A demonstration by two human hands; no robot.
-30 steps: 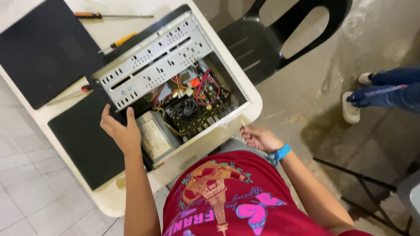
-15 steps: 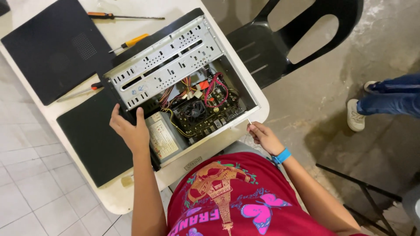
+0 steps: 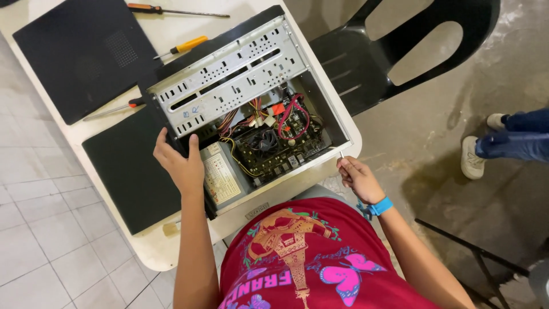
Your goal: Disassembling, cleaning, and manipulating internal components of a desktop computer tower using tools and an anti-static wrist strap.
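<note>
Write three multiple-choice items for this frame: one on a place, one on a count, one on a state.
1. Where does the left hand rest?
A. On the black chair
B. On the open computer case's near-left edge
C. On the floor tiles

2. How many screwdrivers lie on the white table?
A. Three
B. One
C. Six

3. What state is the computer case in?
A. Closed, panels fitted
B. Wrapped in plastic
C. Open, its inside showing

Answers:
1 B, its fingers curl over the case edge beside the power supply.
2 A, an orange-handled one, a yellow-handled one and a red-and-black one.
3 C, the circuit board and wires are exposed, and two black panels lie on the table.
</note>
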